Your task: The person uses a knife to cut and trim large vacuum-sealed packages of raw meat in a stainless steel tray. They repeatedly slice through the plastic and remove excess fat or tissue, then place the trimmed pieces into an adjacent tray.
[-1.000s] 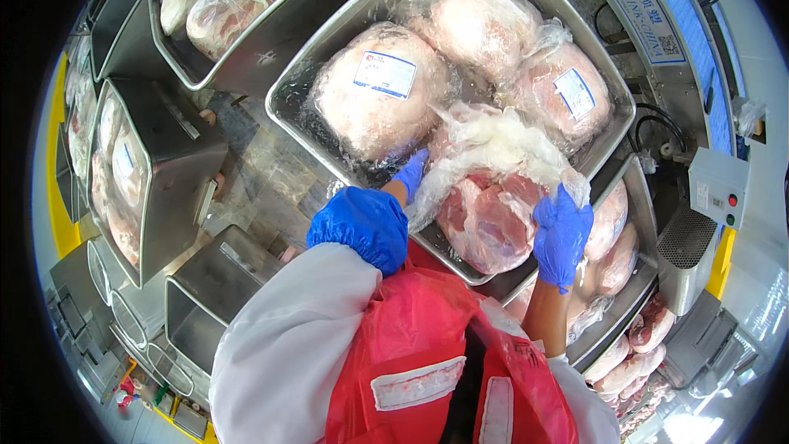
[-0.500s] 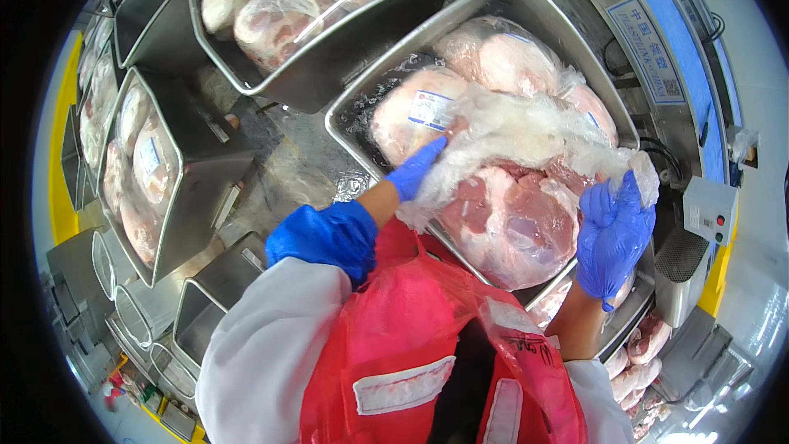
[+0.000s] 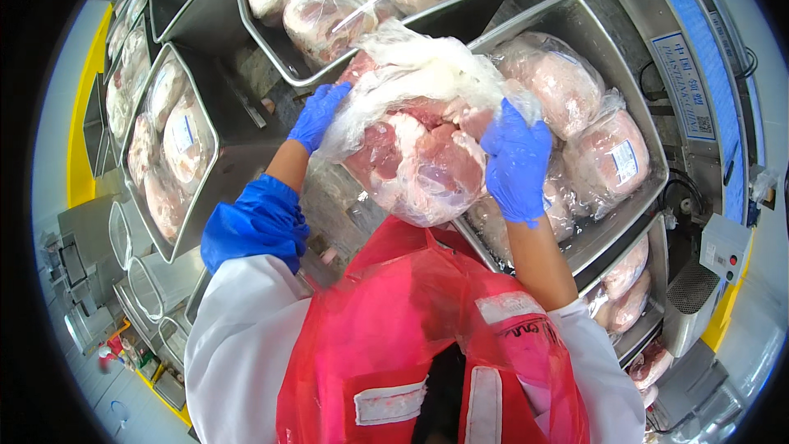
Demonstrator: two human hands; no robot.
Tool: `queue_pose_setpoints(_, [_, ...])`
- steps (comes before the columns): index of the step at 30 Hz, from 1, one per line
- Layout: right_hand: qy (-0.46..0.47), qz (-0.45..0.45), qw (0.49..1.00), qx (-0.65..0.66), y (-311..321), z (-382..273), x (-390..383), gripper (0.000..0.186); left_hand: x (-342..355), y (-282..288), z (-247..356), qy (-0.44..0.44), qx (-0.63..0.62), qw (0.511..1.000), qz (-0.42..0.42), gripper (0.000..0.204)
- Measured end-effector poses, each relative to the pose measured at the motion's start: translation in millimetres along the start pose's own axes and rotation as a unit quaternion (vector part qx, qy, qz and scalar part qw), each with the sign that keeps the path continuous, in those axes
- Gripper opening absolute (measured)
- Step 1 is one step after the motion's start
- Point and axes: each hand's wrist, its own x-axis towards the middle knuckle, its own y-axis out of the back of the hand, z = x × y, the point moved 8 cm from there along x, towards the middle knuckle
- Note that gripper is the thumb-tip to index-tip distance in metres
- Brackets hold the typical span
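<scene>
A large cut of raw meat [image 3: 423, 168] in a loose clear plastic bag [image 3: 436, 62] hangs between my hands, over the gap left of the near metal bin [image 3: 641, 127]. Its bag is bunched and whitish at the top, and red muscle with white fat shows through the lower part. My left hand [image 3: 318, 117], in a blue glove, grips the bag's left side. The blue-gloved right hand [image 3: 518, 160] is closed on the right side of the bag. Inside that bin lie several bagged meat cuts, one a pale cut [image 3: 608, 164] with a white label.
Another metal bin [image 3: 300, 78] of bagged meat stands ahead, and a third bin [image 3: 212, 156] at left. Along the right runs a steel machine [image 3: 686, 82] with a blue strip. A grey control box [image 3: 723, 251] sits at the right. Below me shows wet floor [image 3: 333, 205].
Both hands have lifted the bagged meat out of the near bin and carried it to the left. The bin's other bagged cuts now show more fully.
</scene>
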Motion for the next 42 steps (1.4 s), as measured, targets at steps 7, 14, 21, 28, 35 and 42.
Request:
queue_pose_setpoints(7, [0.086, -0.073, 0.973, -0.200, 30.6, 42.7, 34.9, 0.018, -49.4, -19.8, 40.3, -0.042, 0.187, 0.965, 0.180, 0.078])
queue_pose_setpoints(14, [0.383, -0.200, 0.762, -0.482, -7.5, 40.2, -14.7, 0.043, -49.7, -44.8, 39.3, -0.076, 0.220, 0.943, 0.237, 0.061])
queue_pose_setpoints(21, [0.266, -0.215, 0.818, -0.462, -35.0, 16.9, -29.6, 0.050, -53.9, -48.9, 27.8, -0.179, 0.068, 0.967, 0.171, 0.056])
queue_pose_setpoints(28, [-0.102, -0.458, 0.822, -0.324, -26.5, 49.3, 6.8, 0.028, -120.0, -75.4, 34.6, -0.357, 0.280, 0.853, 0.259, 0.068])
queue_pose_setpoints(35, [0.033, -0.548, 0.630, -0.550, -54.9, 47.6, 12.3, 0.024, -140.4, -177.3, 49.7, -0.392, 0.365, 0.833, 0.138, 0.047])
queue_pose_setpoints(42, [0.234, -0.496, 0.498, -0.672, -76.4, 45.4, 3.9, 0.027, -109.1, -210.7, 25.4, -0.176, 0.294, 0.915, 0.215, 0.044])
